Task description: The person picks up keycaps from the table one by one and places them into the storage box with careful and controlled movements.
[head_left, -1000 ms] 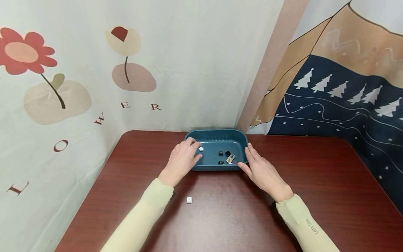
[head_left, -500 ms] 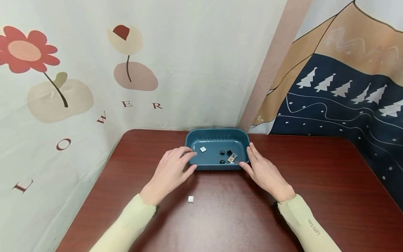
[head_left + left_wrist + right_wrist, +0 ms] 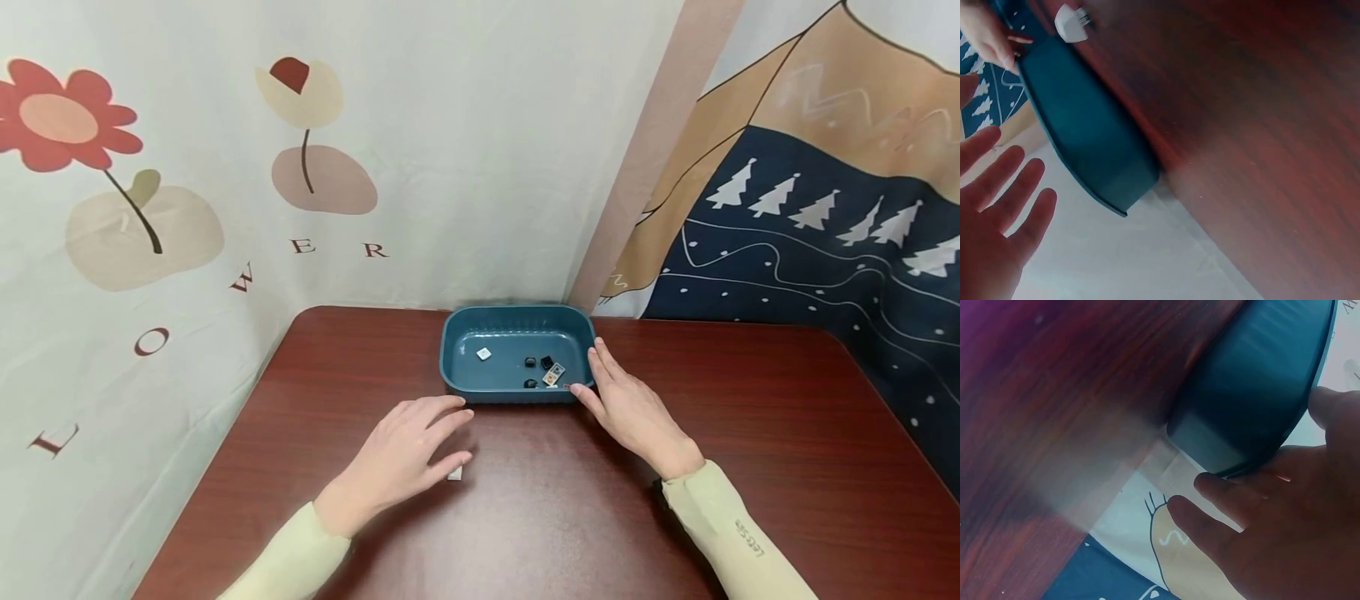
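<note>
A white keycap (image 3: 454, 473) lies on the table, partly hidden by the thumb of my left hand (image 3: 397, 454) in the head view. That hand hovers with spread, relaxed fingers in front of the tray and holds nothing. In the left wrist view the keycap (image 3: 1071, 25) shows a small grey stem. My right hand (image 3: 637, 417) rests at the right end of the blue tray (image 3: 517, 397), its straight fingers along the end wall and its thumb at the front rim. Right wrist view: fingertips (image 3: 1210, 482) lie against the tray wall (image 3: 1222, 444).
Inside the tray are another white keycap (image 3: 483, 354), several small black pieces (image 3: 530, 362) and a beige-and-grey piece (image 3: 553, 374). The tray stands at the back edge of the reddish-brown table (image 3: 750, 467), close to a printed curtain (image 3: 465, 167).
My left hand has drawn back from inside the tray, toward the front, to the keycap on the table. A white keycap now lies free in the tray. The right hand has stayed at the tray.
</note>
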Available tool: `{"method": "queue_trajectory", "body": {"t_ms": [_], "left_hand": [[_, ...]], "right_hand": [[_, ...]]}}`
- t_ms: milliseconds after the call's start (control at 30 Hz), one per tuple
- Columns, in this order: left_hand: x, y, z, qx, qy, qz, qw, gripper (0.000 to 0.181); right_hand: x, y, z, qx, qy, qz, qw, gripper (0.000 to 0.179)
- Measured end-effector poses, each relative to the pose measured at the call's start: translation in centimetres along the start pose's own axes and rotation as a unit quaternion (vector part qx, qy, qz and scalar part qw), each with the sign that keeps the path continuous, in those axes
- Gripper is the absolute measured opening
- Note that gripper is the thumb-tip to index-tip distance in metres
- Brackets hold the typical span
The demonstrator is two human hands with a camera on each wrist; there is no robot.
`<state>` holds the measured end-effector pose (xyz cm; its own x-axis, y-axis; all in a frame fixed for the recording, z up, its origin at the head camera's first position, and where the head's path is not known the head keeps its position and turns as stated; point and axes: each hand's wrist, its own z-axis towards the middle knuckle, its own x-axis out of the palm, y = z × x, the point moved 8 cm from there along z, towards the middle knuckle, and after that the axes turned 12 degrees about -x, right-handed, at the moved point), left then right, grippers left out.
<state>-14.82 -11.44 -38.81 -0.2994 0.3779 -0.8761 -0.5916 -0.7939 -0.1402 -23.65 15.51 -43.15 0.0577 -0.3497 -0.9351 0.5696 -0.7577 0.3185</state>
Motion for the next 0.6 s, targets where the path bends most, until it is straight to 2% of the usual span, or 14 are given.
{"method": "queue_trajectory", "body": {"t_ms": [133,267,467,600], "left_hand": [[0.7,-0.3,-0.7,0.018,0.053,0.002,0.9984,0.058],[1.5,-0.7,-1.3,0.042,0.108,-0.001,0.9933,0.061],[2.3,-0.9,-1.8,0.06,0.148,-0.003,0.9872,0.067],[2.7,-0.6,-2.0,0.053,0.181,0.004,0.982,0.069]], "right_hand": [[0.0,0.0,0.0,0.002,-0.003,0.003,1.0,0.077],[0.1,0.0,-0.1,0.005,-0.005,0.008,0.9999,0.077],[0.1,0.0,-0.2,0.006,-0.006,0.006,1.0,0.077],[0.1,0.0,-0.1,0.006,-0.009,0.003,0.9999,0.077]]}}
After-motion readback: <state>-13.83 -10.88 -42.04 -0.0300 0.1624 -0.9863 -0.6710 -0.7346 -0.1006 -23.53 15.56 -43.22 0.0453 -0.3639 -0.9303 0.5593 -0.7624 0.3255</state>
